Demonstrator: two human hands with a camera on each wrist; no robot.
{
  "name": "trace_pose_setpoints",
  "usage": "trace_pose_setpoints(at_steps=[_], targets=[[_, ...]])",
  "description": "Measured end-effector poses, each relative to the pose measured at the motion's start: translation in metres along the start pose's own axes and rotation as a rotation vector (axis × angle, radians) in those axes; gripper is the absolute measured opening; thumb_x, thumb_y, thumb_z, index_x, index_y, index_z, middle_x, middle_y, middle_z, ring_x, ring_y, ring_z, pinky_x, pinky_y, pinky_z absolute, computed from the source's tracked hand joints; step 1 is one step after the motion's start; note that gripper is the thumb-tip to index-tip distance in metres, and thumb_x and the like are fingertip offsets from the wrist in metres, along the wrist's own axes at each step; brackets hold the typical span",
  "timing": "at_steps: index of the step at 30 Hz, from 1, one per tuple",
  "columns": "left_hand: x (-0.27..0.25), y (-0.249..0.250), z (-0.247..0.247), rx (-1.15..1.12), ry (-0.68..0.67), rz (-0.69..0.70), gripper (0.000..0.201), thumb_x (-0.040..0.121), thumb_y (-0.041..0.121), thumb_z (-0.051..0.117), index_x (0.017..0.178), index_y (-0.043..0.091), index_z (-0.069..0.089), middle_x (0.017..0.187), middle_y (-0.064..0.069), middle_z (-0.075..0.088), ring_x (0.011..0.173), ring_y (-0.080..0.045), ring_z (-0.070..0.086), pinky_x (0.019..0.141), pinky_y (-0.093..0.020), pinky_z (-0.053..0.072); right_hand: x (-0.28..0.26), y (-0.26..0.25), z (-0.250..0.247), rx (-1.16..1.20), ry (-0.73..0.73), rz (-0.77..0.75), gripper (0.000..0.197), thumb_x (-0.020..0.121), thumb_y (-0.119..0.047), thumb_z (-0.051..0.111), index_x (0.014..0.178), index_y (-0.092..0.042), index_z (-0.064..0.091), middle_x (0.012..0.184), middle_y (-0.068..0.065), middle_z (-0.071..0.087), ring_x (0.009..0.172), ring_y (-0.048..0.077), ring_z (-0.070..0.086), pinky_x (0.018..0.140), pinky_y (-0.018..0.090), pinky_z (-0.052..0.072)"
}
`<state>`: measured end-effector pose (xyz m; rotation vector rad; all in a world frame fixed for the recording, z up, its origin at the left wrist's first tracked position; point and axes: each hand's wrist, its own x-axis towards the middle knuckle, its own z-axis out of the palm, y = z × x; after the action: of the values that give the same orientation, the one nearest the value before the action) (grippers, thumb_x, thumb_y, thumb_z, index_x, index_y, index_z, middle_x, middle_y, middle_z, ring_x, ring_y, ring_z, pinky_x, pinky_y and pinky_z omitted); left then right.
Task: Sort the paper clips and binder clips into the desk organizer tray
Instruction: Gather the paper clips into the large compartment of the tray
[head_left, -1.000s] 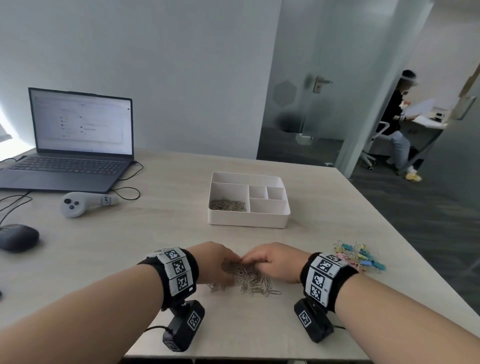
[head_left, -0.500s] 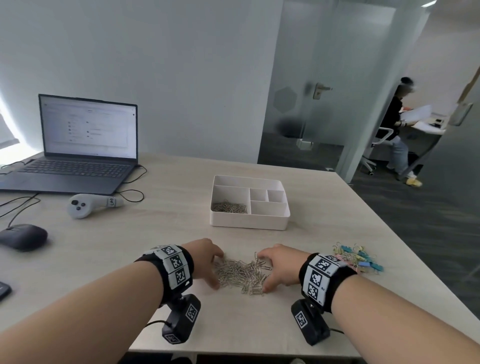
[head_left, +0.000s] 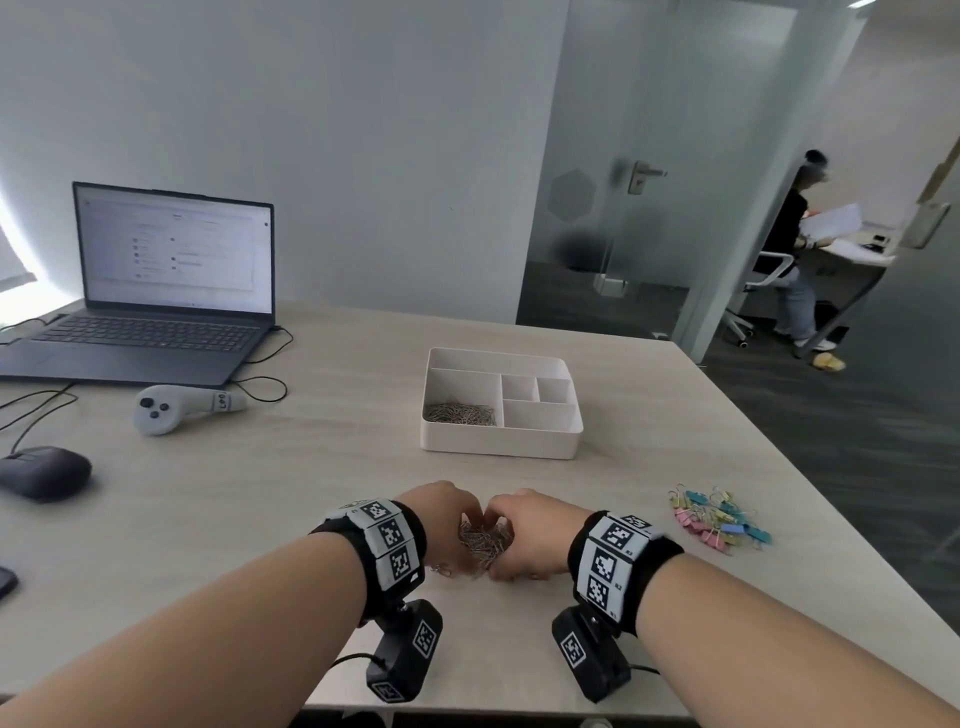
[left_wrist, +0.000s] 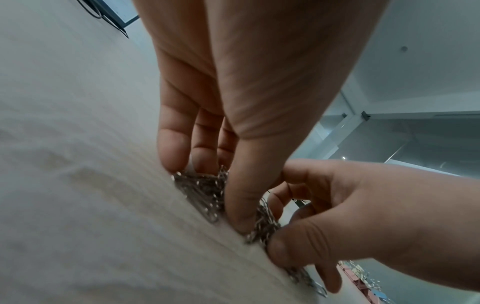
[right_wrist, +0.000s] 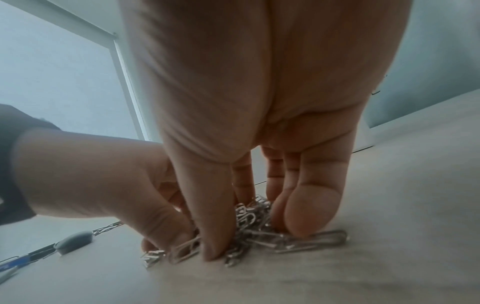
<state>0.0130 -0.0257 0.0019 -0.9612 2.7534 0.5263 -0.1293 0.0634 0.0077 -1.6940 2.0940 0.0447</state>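
Note:
A heap of silver paper clips (head_left: 483, 540) lies near the table's front edge, squeezed between my two hands. My left hand (head_left: 467, 525) pinches its left side, fingers behind and thumb in front (left_wrist: 207, 195). My right hand (head_left: 511, 532) pinches the right side in the same way (right_wrist: 254, 236). A few clips (right_wrist: 311, 242) stick out under the right fingers, and a stray clip (head_left: 441, 569) lies by the left wrist. The white organizer tray (head_left: 498, 447) stands further back, with paper clips (head_left: 460, 413) in its large left compartment. Coloured binder clips (head_left: 719, 522) lie in a pile to the right.
A laptop (head_left: 171, 291), a grey controller (head_left: 176, 408), a dark mouse (head_left: 44, 473) and cables fill the table's left side. The table's right edge runs close to the binder clips. Beyond a glass door a person (head_left: 795, 249) sits at another desk.
My hands have drawn together, and the spread paper clips are now bunched into a tight heap between them. The tray and binder clips have not moved.

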Motion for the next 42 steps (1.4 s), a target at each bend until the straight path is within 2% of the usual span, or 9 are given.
trace_pose_setpoints(at_steps=[3, 9, 12, 16, 21, 24, 27, 33, 42], targets=[[0.005, 0.002, 0.0, 0.005, 0.025, -0.008, 0.045, 0.077, 0.042, 0.075, 0.119, 0.031, 0.065, 0.116, -0.002, 0.061, 0.104, -0.022, 0.061, 0.085, -0.029, 0.049, 0.004, 0.0, -0.001, -0.002, 0.017, -0.011, 0.049, 0.078, -0.033, 0.077, 0.123, -0.022, 0.059, 0.108, 0.003, 0.052, 0.093, 0.024, 0.058, 0.08, 0.034, 0.053], [0.01, 0.004, -0.004, 0.01, 0.031, 0.02, 0.032, 0.088, 0.032, 0.065, 0.118, 0.022, 0.067, 0.115, -0.006, 0.068, 0.107, -0.026, 0.062, 0.079, -0.026, 0.042, 0.012, 0.0, 0.002, 0.015, 0.072, -0.037, 0.029, 0.083, -0.018, 0.064, 0.112, -0.018, 0.061, 0.115, 0.01, 0.063, 0.105, 0.029, 0.06, 0.082, 0.032, 0.047], [0.011, 0.0, -0.005, -0.059, 0.011, 0.013, 0.031, 0.088, 0.028, 0.066, 0.118, 0.023, 0.067, 0.113, -0.003, 0.069, 0.091, -0.023, 0.064, 0.078, -0.026, 0.047, 0.016, 0.002, 0.003, 0.042, 0.077, -0.04, 0.028, 0.084, -0.016, 0.061, 0.113, -0.018, 0.061, 0.115, 0.01, 0.063, 0.103, 0.028, 0.059, 0.081, 0.032, 0.047], [0.014, -0.006, -0.005, -0.199, -0.015, -0.002, 0.026, 0.089, 0.028, 0.066, 0.114, 0.021, 0.067, 0.101, -0.001, 0.069, 0.064, -0.017, 0.061, 0.074, -0.03, 0.057, 0.02, 0.004, 0.001, 0.134, 0.066, -0.032, 0.024, 0.086, -0.017, 0.061, 0.109, -0.019, 0.063, 0.104, 0.005, 0.063, 0.087, 0.019, 0.053, 0.07, 0.026, 0.04], [0.023, -0.016, -0.01, -0.364, -0.075, -0.011, 0.015, 0.089, 0.023, 0.067, 0.104, 0.02, 0.066, 0.086, 0.004, 0.064, 0.059, -0.019, 0.069, 0.063, -0.033, 0.06, 0.028, 0.009, -0.004, 0.371, 0.034, 0.018, 0.016, 0.085, -0.009, 0.058, 0.095, -0.021, 0.061, 0.073, -0.001, 0.059, 0.053, 0.016, 0.055, 0.043, 0.02, 0.044], [0.03, -0.025, -0.019, -0.411, -0.068, -0.015, 0.007, 0.089, 0.024, 0.067, 0.096, 0.022, 0.066, 0.083, 0.001, 0.064, 0.063, -0.022, 0.071, 0.058, -0.028, 0.06, 0.034, 0.01, -0.011, 0.485, 0.018, 0.016, 0.018, 0.083, -0.004, 0.056, 0.096, -0.014, 0.062, 0.063, 0.003, 0.058, 0.047, 0.015, 0.054, 0.048, 0.024, 0.048], [0.039, -0.034, -0.033, -0.49, -0.031, -0.002, 0.004, 0.089, 0.022, 0.069, 0.092, 0.022, 0.066, 0.081, -0.002, 0.064, 0.073, -0.024, 0.07, 0.064, -0.034, 0.063, 0.044, 0.01, -0.022, 0.569, 0.047, 0.012, 0.014, 0.087, -0.003, 0.056, 0.092, -0.015, 0.06, 0.061, 0.005, 0.056, 0.043, 0.011, 0.051, 0.044, 0.023, 0.046], [0.062, -0.052, -0.073, -0.622, 0.093, 0.017, 0.003, 0.09, 0.019, 0.069, 0.091, 0.016, 0.067, 0.08, -0.001, 0.061, 0.072, -0.012, 0.062, 0.06, -0.027, 0.059, 0.073, 0.004, -0.058, 0.746, 0.135, -0.003, 0.015, 0.088, 0.0, 0.054, 0.091, -0.014, 0.058, 0.062, 0.006, 0.053, 0.049, 0.014, 0.049, 0.045, 0.025, 0.043], [0.106, -0.062, -0.108, -0.68, 0.316, -0.051, 0.008, 0.09, 0.02, 0.07, 0.094, 0.014, 0.069, 0.082, -0.002, 0.068, 0.063, -0.018, 0.069, 0.061, -0.032, 0.062, 0.129, 0.002, -0.1, 0.736, 0.3, 0.042, 0.008, 0.089, -0.003, 0.057, 0.091, -0.011, 0.058, 0.062, 0.007, 0.057, 0.047, 0.014, 0.052, 0.047, 0.026, 0.048]])
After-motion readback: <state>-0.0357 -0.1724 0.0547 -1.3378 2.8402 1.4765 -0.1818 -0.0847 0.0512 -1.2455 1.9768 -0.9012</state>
